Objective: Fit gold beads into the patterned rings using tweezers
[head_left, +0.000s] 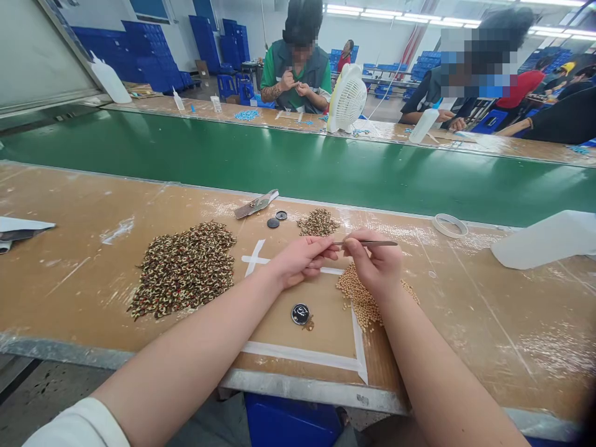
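My right hand [375, 261] is closed on thin metal tweezers [372, 243] that lie level, tips pointing left. My left hand [302, 259] is pinched shut right at those tips, on something too small to make out. Both hands hover over a taped white rectangle [302, 356] on the brown worktop. Under my right wrist lies a heap of small tan beads [358, 298]. A big pile of dark patterned pieces [186, 268] sits to the left, a smaller pile [318, 222] just beyond my hands. A small round black dish [300, 313] rests near my left forearm.
A green conveyor belt [298, 162] runs behind the worktop. Beyond my hands lie a metal tool [256, 204], two black discs [277, 219] and a tape roll [449, 225]. A white bottle [544, 239] lies at the right. Other people work across the belt beside a white fan [347, 98].
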`<state>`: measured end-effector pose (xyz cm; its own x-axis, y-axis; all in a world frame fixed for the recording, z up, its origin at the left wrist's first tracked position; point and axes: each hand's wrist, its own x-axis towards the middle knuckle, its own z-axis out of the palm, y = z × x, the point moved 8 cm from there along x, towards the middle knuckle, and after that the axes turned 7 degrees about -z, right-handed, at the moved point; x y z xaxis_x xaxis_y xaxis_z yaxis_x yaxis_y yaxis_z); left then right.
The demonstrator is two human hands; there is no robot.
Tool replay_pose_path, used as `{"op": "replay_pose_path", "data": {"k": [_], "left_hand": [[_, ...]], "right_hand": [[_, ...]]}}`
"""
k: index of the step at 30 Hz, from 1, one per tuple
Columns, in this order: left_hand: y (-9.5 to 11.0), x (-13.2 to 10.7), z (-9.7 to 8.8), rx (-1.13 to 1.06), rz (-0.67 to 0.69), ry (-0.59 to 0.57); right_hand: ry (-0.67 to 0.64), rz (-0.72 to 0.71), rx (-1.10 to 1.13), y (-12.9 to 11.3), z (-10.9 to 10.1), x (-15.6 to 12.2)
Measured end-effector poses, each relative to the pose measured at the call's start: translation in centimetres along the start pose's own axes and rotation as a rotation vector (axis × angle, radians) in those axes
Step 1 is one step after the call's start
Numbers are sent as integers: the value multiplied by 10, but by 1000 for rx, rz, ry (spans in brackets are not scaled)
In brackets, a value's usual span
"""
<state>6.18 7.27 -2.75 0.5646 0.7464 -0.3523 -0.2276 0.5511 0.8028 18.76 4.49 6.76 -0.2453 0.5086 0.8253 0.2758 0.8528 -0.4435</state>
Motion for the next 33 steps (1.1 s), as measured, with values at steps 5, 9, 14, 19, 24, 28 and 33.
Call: {"op": "replay_pose_path", "data": {"k": [5, 9, 14, 19, 24, 28, 33], "left_hand": [[1, -1, 0, 8, 3, 15], [1, -2, 1, 20, -4, 20], [-2, -1, 1, 37, -15, 10], [0, 0, -4, 105, 36, 102], [35, -22, -14, 493, 413, 461], [69, -52, -11, 768, 544, 632], [108, -97, -34, 1318, 297, 728]], "right_hand": [[0, 9, -15, 0, -1, 0], [36, 90, -29, 6, -3, -1], [150, 303, 119, 23, -5, -9], [234, 447, 323, 43, -3, -18], [87, 531, 541, 45, 15, -18], [-173, 568, 656, 32, 40, -20], [-334, 606, 709, 27, 60, -30]]}}
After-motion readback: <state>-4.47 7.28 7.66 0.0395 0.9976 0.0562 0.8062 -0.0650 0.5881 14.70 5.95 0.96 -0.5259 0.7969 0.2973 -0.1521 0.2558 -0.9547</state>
